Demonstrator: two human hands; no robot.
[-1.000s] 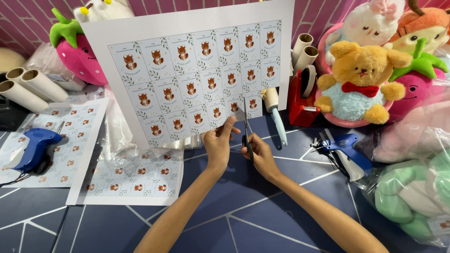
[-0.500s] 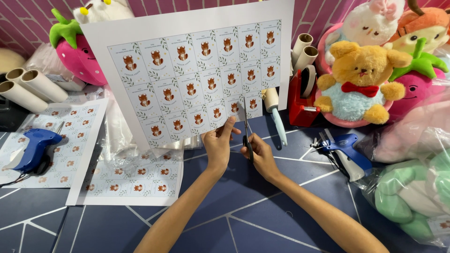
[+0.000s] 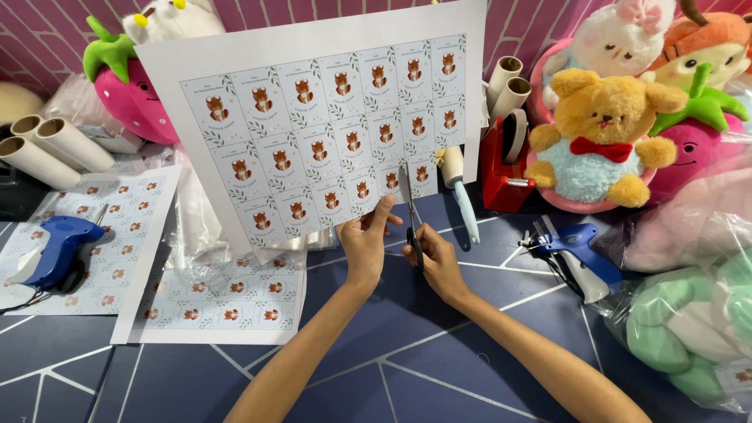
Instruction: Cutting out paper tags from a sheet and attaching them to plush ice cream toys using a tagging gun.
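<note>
My left hand (image 3: 365,241) pinches the bottom edge of a large white sheet (image 3: 313,117) printed with rows of small fox labels, holding it upright. My right hand (image 3: 435,262) grips black-handled scissors (image 3: 410,205), whose blades point up into the sheet's lower edge between two label columns. Both forearms reach in from the bottom of the view over a dark blue tiled tabletop (image 3: 392,352).
More label sheets (image 3: 227,290) lie flat at the left under a blue tagging gun (image 3: 55,251). Another tagging gun (image 3: 576,254), a lint roller (image 3: 458,192), a red tape dispenser (image 3: 505,164), cardboard tubes (image 3: 47,145) and plush toys (image 3: 599,133), some bagged (image 3: 689,321), surround the hands.
The scissors' blades have crept slightly further up into the sheet. Hands and sheet otherwise stay in the same place.
</note>
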